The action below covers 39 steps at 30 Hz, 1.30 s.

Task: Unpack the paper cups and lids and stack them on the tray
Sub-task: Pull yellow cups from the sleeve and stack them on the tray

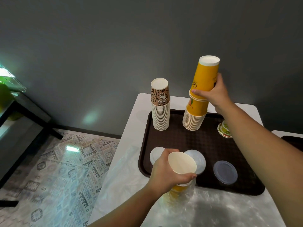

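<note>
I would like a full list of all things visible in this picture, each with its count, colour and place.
tray: one, dark brown, on the white table
leopard cup stack: one, brown and white, tray's far left
yellow cup stack: one, tray's far middle
yellow cups: a few nested, above that stack
lids: three piles, translucent white, tray's near side
plastic sleeve: one, clear, holding yellow cups
patterned cups: beside right forearm
left hand: grips sleeve
right hand: grips yellow cups
</note>
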Each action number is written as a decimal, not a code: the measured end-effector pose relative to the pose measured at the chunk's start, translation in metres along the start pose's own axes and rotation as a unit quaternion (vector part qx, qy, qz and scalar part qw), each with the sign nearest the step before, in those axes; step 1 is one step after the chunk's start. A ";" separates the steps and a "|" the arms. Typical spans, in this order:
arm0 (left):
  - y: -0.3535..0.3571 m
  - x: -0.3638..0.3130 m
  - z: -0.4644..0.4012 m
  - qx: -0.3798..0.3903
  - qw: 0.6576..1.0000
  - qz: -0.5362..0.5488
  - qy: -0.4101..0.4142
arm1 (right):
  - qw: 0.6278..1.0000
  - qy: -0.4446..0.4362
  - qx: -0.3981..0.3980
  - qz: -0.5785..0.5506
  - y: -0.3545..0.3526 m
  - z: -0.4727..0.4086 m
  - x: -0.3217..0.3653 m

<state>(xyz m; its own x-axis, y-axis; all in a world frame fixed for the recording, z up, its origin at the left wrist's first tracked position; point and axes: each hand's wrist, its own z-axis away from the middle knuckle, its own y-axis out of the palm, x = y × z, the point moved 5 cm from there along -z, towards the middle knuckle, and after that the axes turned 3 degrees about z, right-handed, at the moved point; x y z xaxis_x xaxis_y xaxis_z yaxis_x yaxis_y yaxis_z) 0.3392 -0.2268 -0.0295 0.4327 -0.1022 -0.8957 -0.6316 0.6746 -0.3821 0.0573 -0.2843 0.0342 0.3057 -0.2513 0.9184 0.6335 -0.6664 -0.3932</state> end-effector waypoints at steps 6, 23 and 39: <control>0.000 0.000 0.000 -0.002 1.000 0.002 0.004 | 0.998 -0.042 -0.042 -0.022 0.001 0.005 0.003; 0.000 0.003 0.007 -0.002 0.999 -0.009 0.037 | 0.941 -0.239 0.114 0.213 0.012 0.104 0.037; 0.005 0.002 0.012 -0.002 1.000 -0.004 0.031 | 0.792 -0.166 0.426 0.405 0.045 0.189 0.019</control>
<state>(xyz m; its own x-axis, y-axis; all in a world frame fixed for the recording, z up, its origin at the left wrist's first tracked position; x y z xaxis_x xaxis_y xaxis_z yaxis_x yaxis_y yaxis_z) 0.3447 -0.2150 -0.0308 0.3964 -0.1526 -0.9053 -0.6308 0.6712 -0.3893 0.2256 -0.1868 0.0258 0.9371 -0.0618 0.3436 0.3413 0.3692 -0.8644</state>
